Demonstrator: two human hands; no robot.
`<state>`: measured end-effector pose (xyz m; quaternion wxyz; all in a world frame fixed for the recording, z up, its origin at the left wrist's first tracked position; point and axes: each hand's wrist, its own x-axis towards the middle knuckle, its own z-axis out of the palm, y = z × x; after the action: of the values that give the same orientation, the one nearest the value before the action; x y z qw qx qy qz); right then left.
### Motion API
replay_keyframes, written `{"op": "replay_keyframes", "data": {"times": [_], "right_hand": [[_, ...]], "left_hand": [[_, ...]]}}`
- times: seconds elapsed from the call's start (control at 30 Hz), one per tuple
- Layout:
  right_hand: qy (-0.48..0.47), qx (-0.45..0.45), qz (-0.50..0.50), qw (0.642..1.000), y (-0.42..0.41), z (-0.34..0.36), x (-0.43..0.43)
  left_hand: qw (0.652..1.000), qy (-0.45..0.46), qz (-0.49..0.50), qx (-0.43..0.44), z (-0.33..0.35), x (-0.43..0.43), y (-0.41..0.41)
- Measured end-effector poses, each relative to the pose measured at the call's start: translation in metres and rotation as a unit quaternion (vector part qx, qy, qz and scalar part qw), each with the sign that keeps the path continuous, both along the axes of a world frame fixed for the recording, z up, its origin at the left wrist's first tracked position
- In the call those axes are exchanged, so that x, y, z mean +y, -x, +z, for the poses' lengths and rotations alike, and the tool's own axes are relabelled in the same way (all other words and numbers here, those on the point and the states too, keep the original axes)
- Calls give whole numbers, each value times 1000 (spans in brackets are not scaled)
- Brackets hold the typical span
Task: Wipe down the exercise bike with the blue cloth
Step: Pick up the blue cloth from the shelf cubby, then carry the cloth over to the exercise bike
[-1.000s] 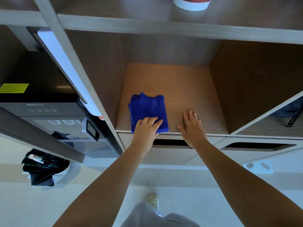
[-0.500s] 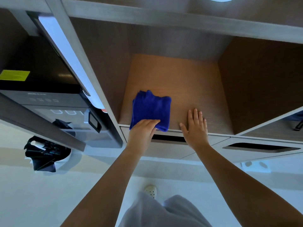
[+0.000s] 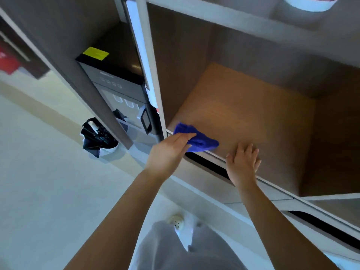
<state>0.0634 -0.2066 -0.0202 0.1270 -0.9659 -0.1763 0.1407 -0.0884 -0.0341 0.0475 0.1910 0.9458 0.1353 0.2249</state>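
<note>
Since 0.5 s ago, the blue cloth (image 3: 196, 138) has been drawn toward the front left corner of the shelf (image 3: 243, 114) and bunched up, where it earlier lay flat and folded; the view has also been swung left and tilted. The left hand (image 3: 169, 151) is seen w/ fingers closed over the near edge of the cloth, pinching it, so the cloth sticks out beyond the fingertips, up and to the right, partly over the shelf's front lip. Whether the cloth is lifted clear of the wood can't be told. The right hand (image 3: 243, 162) is laid palm down, fingers loosely spread, on the front edge of the same shelf, just right of the cloth and apart from it. Nothing else is seen inside that wooden compartment. Below the shelf lip, a dark drawer slot (image 3: 208, 164) is visible. Left of the cubby, past a lit strip (image 3: 142, 55), a dark appliance (image 3: 116, 82) w/ a yellow label is housed in the adjacent bay. On the floor further left, a bin (image 3: 98, 138) lined w/ a black bag is seen, holding some items too small to identify. A white-based object (image 3: 309, 3) is set on the shelf above.
</note>
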Motion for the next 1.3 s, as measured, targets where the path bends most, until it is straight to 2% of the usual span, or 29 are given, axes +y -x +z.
{"op": "replay_keyframes", "data": {"times": [0.13,0.23,0.37,0.5,0.77,1.13,1.3], "right_hand": [[-147,60,144,977,27,19,9],[-190,35,257,947,50,33,18],[-235,23,372,898,84,48,33],[-248,35,462,851,126,62,50],[-231,56,623,745,248,92,103],[-237,77,763,596,503,106,184],[-243,60,796,551,612,104,203]], "left_hand": [[987,67,139,47,22,-24,32],[965,99,229,86,30,-41,64],[930,130,337,70,37,-60,116],[874,196,444,16,39,-74,170],[787,196,582,-55,56,-83,296],[650,197,719,-147,62,-82,521],[572,195,779,-169,74,-97,611]]}}
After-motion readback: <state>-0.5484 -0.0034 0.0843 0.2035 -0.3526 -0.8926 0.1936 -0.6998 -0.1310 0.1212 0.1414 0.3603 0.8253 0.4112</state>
